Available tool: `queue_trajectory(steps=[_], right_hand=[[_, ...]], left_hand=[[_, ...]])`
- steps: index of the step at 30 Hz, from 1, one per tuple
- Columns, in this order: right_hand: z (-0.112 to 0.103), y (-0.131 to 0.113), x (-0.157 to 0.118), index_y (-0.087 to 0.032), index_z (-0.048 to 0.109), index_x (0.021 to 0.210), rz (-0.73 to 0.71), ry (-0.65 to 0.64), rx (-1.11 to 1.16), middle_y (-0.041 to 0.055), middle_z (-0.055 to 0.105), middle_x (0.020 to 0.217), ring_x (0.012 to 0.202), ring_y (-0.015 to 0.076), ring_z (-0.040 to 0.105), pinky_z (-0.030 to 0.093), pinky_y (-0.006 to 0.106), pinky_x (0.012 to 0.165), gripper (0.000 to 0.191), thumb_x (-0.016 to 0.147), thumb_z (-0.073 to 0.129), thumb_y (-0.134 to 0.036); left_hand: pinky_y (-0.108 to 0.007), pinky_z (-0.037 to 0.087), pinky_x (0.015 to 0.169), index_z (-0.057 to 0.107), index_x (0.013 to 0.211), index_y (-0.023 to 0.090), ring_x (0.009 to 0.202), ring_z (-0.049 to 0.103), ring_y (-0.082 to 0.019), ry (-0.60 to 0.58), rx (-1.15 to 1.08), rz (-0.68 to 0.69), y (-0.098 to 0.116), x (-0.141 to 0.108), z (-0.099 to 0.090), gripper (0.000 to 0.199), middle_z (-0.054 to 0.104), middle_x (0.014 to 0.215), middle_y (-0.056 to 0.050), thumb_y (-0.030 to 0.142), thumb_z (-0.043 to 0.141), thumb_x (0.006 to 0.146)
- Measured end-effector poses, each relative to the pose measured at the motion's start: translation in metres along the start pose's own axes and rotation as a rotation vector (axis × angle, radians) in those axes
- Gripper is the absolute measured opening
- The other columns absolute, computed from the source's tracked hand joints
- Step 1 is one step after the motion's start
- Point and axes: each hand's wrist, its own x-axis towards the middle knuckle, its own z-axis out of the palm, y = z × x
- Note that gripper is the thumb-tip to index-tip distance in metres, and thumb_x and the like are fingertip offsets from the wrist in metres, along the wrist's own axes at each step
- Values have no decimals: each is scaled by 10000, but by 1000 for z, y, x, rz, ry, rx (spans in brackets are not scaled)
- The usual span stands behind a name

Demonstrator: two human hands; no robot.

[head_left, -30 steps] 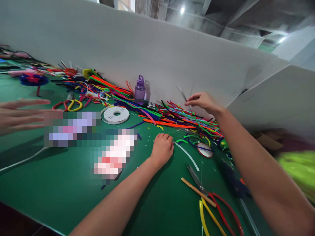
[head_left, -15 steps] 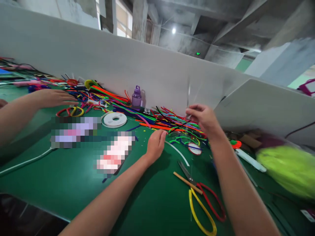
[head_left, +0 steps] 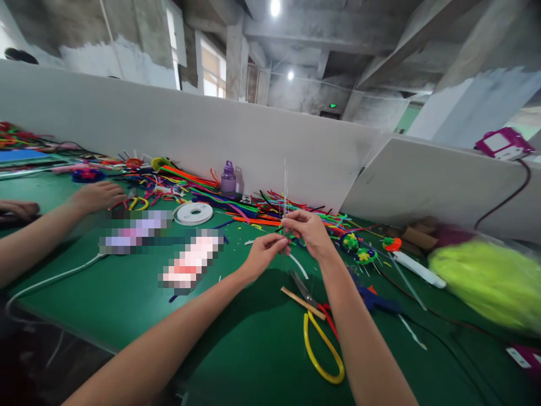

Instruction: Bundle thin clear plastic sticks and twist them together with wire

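My right hand (head_left: 306,228) pinches a few thin, pale wires (head_left: 286,183) that stand upright above its fingertips. Close below and to the left, my left hand (head_left: 266,254) has its thumb and fingers pressed together near the lower end of the wires. What it grips is too small to make out. A white strip (head_left: 299,266) curves along the green table (head_left: 236,344) just beneath the hands. Scissors (head_left: 323,349) with one yellow and one red handle lie under my right forearm, beside a flat wooden stick (head_left: 303,303).
Pipe cleaners (head_left: 249,211) in many colours lie along the white partition (head_left: 186,129), near a purple bottle (head_left: 229,179). A ribbon spool (head_left: 194,213) rests left of centre. At the far left is another person's hand (head_left: 99,194). A yellow-green bag (head_left: 482,282) and a blue glue gun (head_left: 376,298) lie right.
My right hand has come left and down with the wires, and my left hand now meets it. The other person's hand has pulled back left over their scissors. The view has shifted.
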Motion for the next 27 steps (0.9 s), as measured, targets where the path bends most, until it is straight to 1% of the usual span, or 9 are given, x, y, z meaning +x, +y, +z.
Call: queue_trajectory(steps=[2,4,7,10,15,21,27], right_hand=[[-3,0,0,-156,656,727,-17,-19,-36,-8,613,586,466,83,472,310,218,415,243,588,743,-337],[-8,1,-1,-156,663,740,-25,-37,-48,-2,624,601,509,96,512,335,221,447,238,599,737,-333],[-14,4,0,-153,668,764,-21,-85,-27,9,643,637,584,116,567,355,221,486,231,615,731,-318],[-19,4,1,-151,662,761,6,-117,2,19,656,660,616,127,590,363,220,496,219,623,733,-306],[-22,3,2,-156,659,749,14,-118,10,24,666,676,626,138,605,370,222,491,221,607,740,-304],[-30,-2,-1,-146,652,758,0,-116,-47,29,658,657,620,134,592,379,229,497,234,616,727,-317],[-33,-5,-3,-145,628,763,-10,-129,-97,25,649,640,621,135,594,382,226,494,202,646,700,-293]], left_hand=[[-263,471,682,662,794,131,683,580,-148,-13,23,-8,-1,0,0,314,658,691,-40,407,518,829],[-269,478,677,673,815,127,680,585,-152,-15,37,-18,-2,0,0,326,667,698,-47,417,523,823],[-274,481,676,680,843,124,673,587,-153,5,67,-21,-5,1,0,332,676,714,-51,419,529,818],[-259,472,654,681,829,129,667,582,-146,14,119,-16,-5,2,-1,322,674,715,-45,412,528,819],[-245,465,624,679,815,136,643,569,-135,-4,143,-20,-4,2,-1,337,665,695,-37,426,508,828],[-261,483,679,680,883,125,664,598,-143,-39,93,-48,-8,2,0,333,675,734,-53,408,512,832],[-258,477,695,678,864,129,688,593,-141,-36,109,-37,-9,2,0,315,668,754,-50,397,516,833]])
